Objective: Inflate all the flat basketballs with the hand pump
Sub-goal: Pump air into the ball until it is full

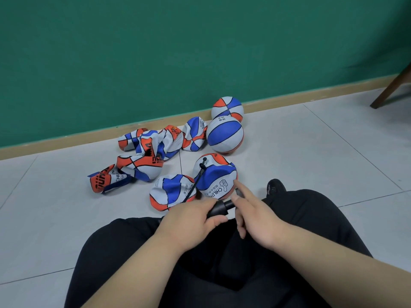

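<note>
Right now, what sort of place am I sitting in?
Likely an indoor room, maybe a sports storeroom: pale tiled floor, green wall with wooden skirting, basketballs heaped beside it.

Most of the pump point(219, 208) is hidden: left hand point(189, 215) wraps the barrel, only the black front end + rod show, centre-bottom. Handle end sits behind right hand point(255, 216); can't tell if that hand grips it. Bottom end of hose point(195, 185) goes out of sight behind left hand. Lower right edge of ball w/ hose point(214, 174) is covered by right hand's fingers point(241, 187). Above it, far ball point(226, 106) is partly behind nearer round ball point(224, 134). Centre-left, pile of flat balls point(146, 152) overlaps too much to count. Print on balls mostly too small to read. Upper right, chair leg point(391, 87) is cut by frame edge. The shoe point(275, 185) is half hidden behind knee point(311, 207). Both forearms point(133, 274) + legs point(106, 252) are cut off at bottom edge.
</note>
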